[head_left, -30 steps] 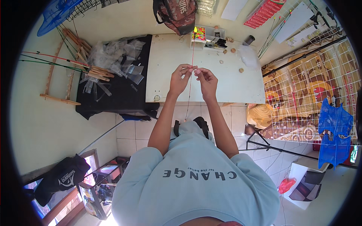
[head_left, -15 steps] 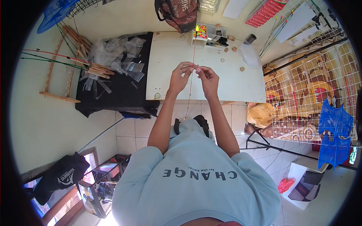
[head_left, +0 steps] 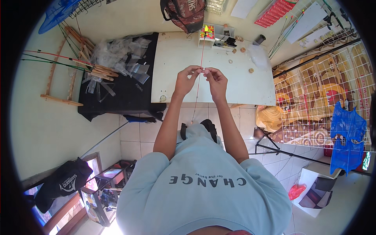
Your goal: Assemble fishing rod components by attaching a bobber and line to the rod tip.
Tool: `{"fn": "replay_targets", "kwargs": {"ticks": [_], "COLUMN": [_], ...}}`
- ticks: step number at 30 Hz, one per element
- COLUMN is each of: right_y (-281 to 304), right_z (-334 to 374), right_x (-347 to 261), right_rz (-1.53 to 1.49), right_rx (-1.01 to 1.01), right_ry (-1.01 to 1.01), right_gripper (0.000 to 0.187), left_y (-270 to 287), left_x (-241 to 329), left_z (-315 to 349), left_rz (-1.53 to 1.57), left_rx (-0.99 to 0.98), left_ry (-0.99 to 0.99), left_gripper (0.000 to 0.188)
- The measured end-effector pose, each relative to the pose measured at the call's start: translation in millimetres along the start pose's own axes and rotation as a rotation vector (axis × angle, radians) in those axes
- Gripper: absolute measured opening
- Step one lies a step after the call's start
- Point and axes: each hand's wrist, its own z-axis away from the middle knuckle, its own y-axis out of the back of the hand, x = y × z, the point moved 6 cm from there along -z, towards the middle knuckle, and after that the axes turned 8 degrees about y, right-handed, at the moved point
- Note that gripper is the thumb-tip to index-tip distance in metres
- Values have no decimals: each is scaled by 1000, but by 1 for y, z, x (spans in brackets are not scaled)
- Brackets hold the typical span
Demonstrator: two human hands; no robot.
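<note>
A slim fishing rod (head_left: 203,51) runs away from my body over the white table, its far stretch red and its near stretch darker. A bright yellow piece (head_left: 206,29) caps its far end, in front of a small box of coloured beads. My left hand (head_left: 187,80) pinches the rod between thumb and fingers. Close against it, my right hand (head_left: 216,81) also has thumb and fingertips pressed together at the rod. Whatever lies between the right fingertips is too small to make out.
On the white table (head_left: 172,58) stand a divided tray (head_left: 223,41), several small wooden rings and a dark cup (head_left: 259,39). To the left, a black cloth (head_left: 117,102) carries plastic bags (head_left: 117,58) and wooden-handled rods (head_left: 103,72). A wire grid (head_left: 321,86) stands at right.
The hands keep their pinch at almost the same spot, with only a slight shift of the fingers. The view has moved very slightly; nothing else visibly differs.
</note>
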Motion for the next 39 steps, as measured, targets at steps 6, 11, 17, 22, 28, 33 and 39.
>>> {"fn": "replay_targets", "kwargs": {"ticks": [6,11,17,22,28,33,39], "right_y": [3,4,3,0,-4,-10,-8], "right_z": [-1,-2,-2,-2,-1,0,-2], "right_x": [0,0,-4,-2,3,-1,2], "right_rz": [34,48,39,15,36,6,73], "right_rx": [14,33,37,17,-7,-48,-39], "right_ry": [-26,-16,22,18,-10,12,20], "right_gripper": [19,20,20,19,19,18,18], "left_y": [1,2,4,7,10,15,16], "left_x": [-2,-3,-2,-3,-4,-10,-4], "left_z": [0,0,2,2,3,0,1], "left_rz": [38,115,73,55,58,38,46], "left_rx": [30,30,40,61,66,68,69], "left_ry": [-30,-49,-71,-100,-85,-101,-98], "left_gripper": [16,23,20,19,19,16,13]}}
